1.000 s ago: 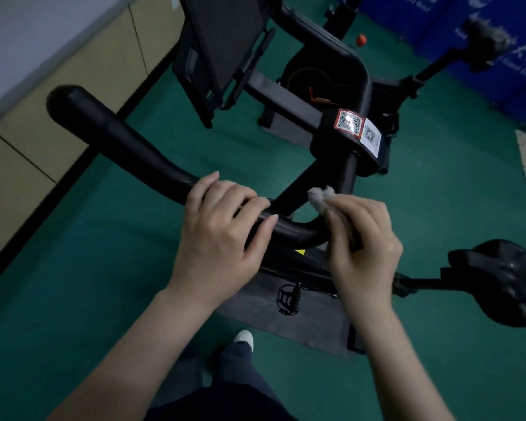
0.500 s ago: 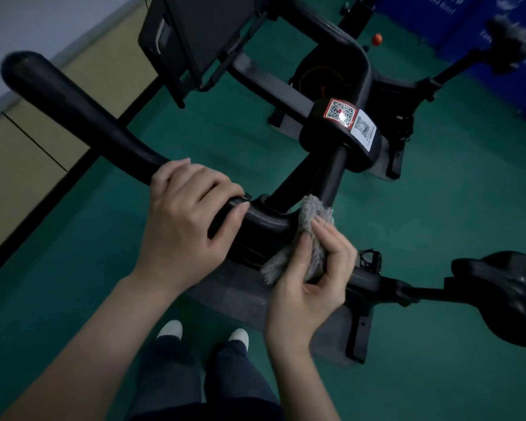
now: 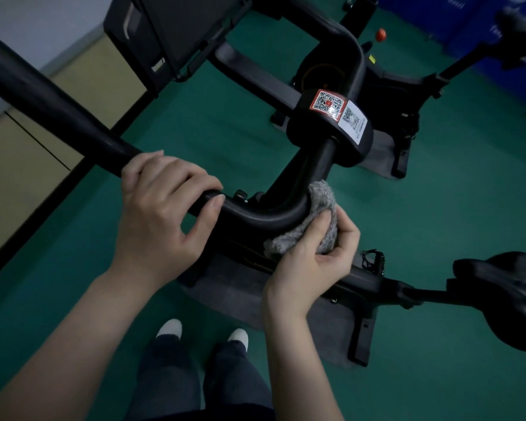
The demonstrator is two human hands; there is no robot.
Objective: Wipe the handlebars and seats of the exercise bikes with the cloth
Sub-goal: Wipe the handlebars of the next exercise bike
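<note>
The near bike's black handlebar (image 3: 58, 117) runs from the upper left down to a curved bend at the centre. My left hand (image 3: 161, 208) grips the bar just left of that bend. My right hand (image 3: 313, 262) holds a grey fluffy cloth (image 3: 319, 220) pressed against the bend's right underside. The bike's black seat (image 3: 507, 296) sits at the right edge on its post. A clamp with two QR stickers (image 3: 337, 113) tops the stem. A second bike's seat (image 3: 520, 34) shows blurred at the top right.
A dark screen console (image 3: 170, 34) stands at the top. A grey mat (image 3: 234, 287) lies under the near bike on green floor (image 3: 438, 208). A beige wall panel (image 3: 19, 165) runs along the left. My white shoes (image 3: 170, 328) are below.
The cloth has come out from under my right hand and slid down round the bend's underside. My left hand kept its grip; the view shifted so the bar reaches further left.
</note>
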